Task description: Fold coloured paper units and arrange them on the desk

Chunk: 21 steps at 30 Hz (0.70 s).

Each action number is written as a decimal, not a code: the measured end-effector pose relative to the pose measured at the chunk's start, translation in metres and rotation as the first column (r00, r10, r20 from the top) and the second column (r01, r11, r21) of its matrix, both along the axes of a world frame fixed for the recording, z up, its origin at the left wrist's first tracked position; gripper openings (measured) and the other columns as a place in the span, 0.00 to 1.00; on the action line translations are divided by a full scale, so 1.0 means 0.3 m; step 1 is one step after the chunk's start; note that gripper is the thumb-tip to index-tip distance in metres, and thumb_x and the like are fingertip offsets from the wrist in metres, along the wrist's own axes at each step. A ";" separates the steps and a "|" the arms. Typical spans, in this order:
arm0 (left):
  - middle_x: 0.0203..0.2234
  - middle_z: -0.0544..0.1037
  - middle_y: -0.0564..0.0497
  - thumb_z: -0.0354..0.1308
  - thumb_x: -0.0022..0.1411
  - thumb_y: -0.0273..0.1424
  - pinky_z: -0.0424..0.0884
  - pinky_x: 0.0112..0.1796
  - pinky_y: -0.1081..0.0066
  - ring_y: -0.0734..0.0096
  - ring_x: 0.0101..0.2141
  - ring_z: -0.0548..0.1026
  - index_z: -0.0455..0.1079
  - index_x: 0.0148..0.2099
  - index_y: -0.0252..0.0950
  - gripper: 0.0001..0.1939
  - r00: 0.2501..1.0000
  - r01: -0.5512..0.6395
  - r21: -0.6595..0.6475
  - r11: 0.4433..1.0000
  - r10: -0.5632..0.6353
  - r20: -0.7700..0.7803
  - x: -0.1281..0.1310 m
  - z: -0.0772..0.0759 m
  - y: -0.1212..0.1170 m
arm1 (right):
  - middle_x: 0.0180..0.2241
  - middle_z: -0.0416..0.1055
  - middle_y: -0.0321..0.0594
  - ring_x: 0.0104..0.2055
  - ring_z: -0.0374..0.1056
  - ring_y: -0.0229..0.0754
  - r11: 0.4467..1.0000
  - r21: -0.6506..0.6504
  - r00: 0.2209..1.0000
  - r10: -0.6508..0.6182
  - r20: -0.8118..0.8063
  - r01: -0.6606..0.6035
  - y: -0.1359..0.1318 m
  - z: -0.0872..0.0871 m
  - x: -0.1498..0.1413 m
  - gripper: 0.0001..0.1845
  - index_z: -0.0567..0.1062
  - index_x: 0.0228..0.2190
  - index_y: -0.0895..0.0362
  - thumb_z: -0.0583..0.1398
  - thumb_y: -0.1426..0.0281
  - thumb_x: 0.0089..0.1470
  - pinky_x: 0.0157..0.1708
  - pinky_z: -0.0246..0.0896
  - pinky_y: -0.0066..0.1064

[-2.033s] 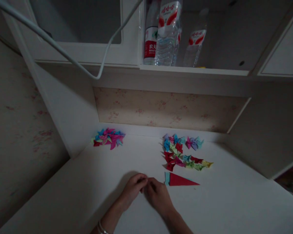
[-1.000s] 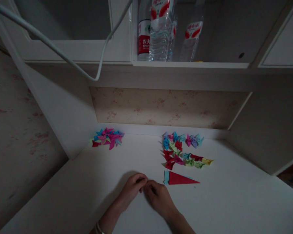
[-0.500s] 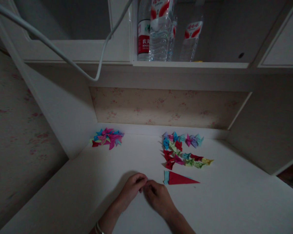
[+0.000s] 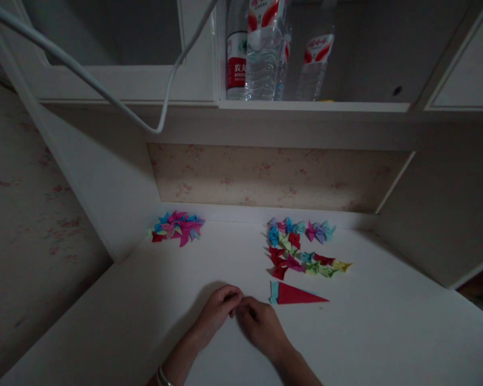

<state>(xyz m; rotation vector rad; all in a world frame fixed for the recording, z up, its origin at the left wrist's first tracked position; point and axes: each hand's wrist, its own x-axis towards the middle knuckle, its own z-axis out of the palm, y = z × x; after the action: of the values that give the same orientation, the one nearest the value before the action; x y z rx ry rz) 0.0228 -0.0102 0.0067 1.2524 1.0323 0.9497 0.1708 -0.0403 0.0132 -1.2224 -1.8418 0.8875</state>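
My left hand (image 4: 221, 306) and my right hand (image 4: 261, 321) meet fingertip to fingertip just above the white tabletop. Both are closed in a pinch, and whatever sits between the fingers is hidden. To the right of my right hand lies a long red paper triangle (image 4: 300, 294), with light blue paper (image 4: 274, 292) showing at its wide left end. Beyond it are several small folded paper pieces (image 4: 292, 262) in red, green, blue, purple and yellow. A heap of pink and blue folded paper pieces (image 4: 179, 228) rests at the back left.
The white desk (image 4: 153, 316) is enclosed by side panels and a floral back wall (image 4: 257, 177). Overhead, a shelf holds plastic bottles (image 4: 261, 59). A white cable (image 4: 104, 91) hangs down at the upper left.
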 end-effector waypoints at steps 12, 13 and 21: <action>0.21 0.68 0.56 0.57 0.55 0.34 0.56 0.23 0.76 0.78 0.21 0.61 0.71 0.32 0.32 0.09 1.000 0.002 -0.002 1.000 -0.002 0.016 0.001 -0.018 0.006 | 0.31 0.76 0.35 0.31 0.70 0.38 1.000 -0.010 1.000 -0.004 -0.002 0.004 -0.003 0.002 0.003 0.15 0.76 0.31 0.53 0.50 0.72 0.58 0.33 0.58 0.25; 0.20 0.67 0.56 0.57 0.55 0.35 0.56 0.23 0.76 0.78 0.21 0.61 0.71 0.32 0.32 0.09 1.000 0.004 -0.004 1.000 -0.004 0.022 0.001 -0.022 0.007 | 0.30 0.76 0.35 0.31 0.70 0.38 1.000 -0.015 1.000 -0.009 0.001 0.009 -0.004 0.001 0.002 0.15 0.76 0.31 0.53 0.50 0.72 0.58 0.33 0.58 0.25; 0.20 0.73 0.54 0.49 0.60 0.36 0.63 0.22 0.75 0.73 0.20 0.70 0.72 0.38 0.34 0.14 0.794 -0.054 0.367 0.929 0.263 -0.548 -0.113 -0.010 0.246 | 0.25 0.74 0.37 0.27 0.69 0.38 0.999 0.003 0.992 -0.053 0.118 0.053 0.035 -0.091 0.005 0.11 0.75 0.29 0.56 0.53 0.70 0.54 0.26 0.56 0.23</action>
<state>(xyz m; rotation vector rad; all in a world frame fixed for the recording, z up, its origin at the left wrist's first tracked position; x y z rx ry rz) -0.0111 0.0635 0.0038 1.8415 1.5302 0.9049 0.1723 -0.0298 -0.0140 -1.3427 -1.8926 0.8014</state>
